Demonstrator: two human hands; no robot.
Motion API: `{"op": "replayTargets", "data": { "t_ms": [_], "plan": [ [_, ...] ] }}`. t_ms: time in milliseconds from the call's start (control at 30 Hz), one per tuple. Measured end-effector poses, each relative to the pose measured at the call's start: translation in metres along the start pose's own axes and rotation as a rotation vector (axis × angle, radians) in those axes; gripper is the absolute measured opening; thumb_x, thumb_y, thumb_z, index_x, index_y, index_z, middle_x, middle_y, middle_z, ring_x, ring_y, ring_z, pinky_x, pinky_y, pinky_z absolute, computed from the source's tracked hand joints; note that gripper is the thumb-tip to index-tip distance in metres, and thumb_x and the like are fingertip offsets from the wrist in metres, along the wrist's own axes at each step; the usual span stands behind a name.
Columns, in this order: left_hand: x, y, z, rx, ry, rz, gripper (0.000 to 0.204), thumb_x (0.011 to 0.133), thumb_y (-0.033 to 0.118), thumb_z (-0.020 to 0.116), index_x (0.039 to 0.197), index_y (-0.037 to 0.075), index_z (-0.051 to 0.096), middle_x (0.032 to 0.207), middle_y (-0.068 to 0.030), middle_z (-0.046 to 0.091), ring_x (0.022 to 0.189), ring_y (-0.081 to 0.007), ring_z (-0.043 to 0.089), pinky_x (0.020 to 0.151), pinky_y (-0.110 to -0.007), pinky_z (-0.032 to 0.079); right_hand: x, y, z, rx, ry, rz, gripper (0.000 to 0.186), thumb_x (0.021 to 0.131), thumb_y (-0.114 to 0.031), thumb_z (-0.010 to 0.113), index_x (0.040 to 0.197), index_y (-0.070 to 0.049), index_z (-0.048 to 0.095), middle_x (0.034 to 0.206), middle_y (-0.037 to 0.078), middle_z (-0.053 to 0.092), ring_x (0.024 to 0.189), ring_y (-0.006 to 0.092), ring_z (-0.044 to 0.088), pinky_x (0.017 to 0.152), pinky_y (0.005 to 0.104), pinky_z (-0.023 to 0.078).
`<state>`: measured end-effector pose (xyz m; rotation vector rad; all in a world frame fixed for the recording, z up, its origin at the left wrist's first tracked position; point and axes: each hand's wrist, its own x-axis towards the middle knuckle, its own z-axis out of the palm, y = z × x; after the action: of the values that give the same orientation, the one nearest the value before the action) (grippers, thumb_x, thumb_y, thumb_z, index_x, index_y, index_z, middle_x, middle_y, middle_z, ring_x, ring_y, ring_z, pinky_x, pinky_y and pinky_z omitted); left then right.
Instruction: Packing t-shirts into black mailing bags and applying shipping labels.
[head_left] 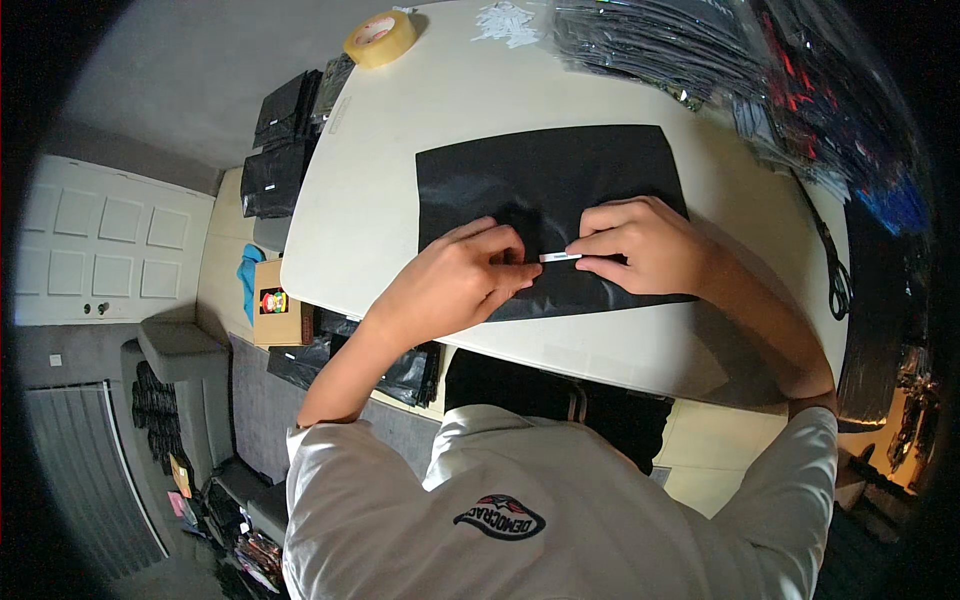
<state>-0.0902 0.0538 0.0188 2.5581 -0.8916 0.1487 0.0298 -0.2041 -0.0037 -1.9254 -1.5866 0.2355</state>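
A flat black plastic mailer bag (560, 180) lies in the middle of the white table (380, 190). My left hand (455, 280) presses on the bag's near edge, fingertips pinched at one end of a thin white strip (560, 257). From the other side my right hand (640, 245) pinches the same strip along the bag's flap. Both hands rest on the bag, thumbs and forefingers closed, almost touching each other.
A roll of yellowish tape (380, 38) sits at the table's far left corner. Stacks of black packaged items (660, 45) cover the far right side; scissors (835, 275) lie at the right edge. Black bags (280, 150) and a cardboard box (278, 303) sit on the floor left.
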Motion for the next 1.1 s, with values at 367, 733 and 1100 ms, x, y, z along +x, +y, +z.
{"op": "replayTargets", "data": {
  "t_ms": [367, 733, 1100],
  "plan": [
    [0.0013, -0.0019, 0.0019, 0.081, -0.004, 0.095, 0.020, 0.080, 0.010, 0.078, 0.099, 0.006, 0.082, 0.115, -0.0039, 0.076, 0.100, -0.0232, 0.067, 0.090, -0.036, 0.060, 0.0008, -0.0002, -0.0006, -0.027, 0.029, -0.086, 0.014, 0.086, -0.011, 0.078, 0.098, -0.004, 0.078, 0.088, 0.009, 0.067, 0.076, 0.0285, 0.071, 0.068, 0.0403, 0.056],
    [0.0040, 0.0007, -0.0009, 0.139, -0.040, 0.102, 0.018, 0.079, 0.012, 0.077, 0.096, 0.006, 0.082, 0.110, -0.0034, 0.079, 0.099, -0.0223, 0.068, 0.093, -0.038, 0.059, -0.0004, 0.0013, 0.0023, -0.050, 0.018, -0.079, 0.014, 0.084, -0.012, 0.079, 0.096, -0.005, 0.078, 0.087, 0.009, 0.067, 0.076, 0.0285, 0.071, 0.068, 0.0408, 0.056],
    [0.0036, -0.0013, -0.0006, 0.115, 0.005, 0.117, 0.014, 0.083, 0.011, 0.075, 0.093, 0.006, 0.083, 0.107, -0.0046, 0.080, 0.097, -0.0221, 0.070, 0.087, -0.037, 0.059, -0.0005, 0.0000, 0.0018, -0.061, 0.050, -0.128, 0.013, 0.083, -0.010, 0.079, 0.095, -0.004, 0.078, 0.087, 0.009, 0.068, 0.073, 0.0286, 0.071, 0.068, 0.0405, 0.057]
  ]
}}
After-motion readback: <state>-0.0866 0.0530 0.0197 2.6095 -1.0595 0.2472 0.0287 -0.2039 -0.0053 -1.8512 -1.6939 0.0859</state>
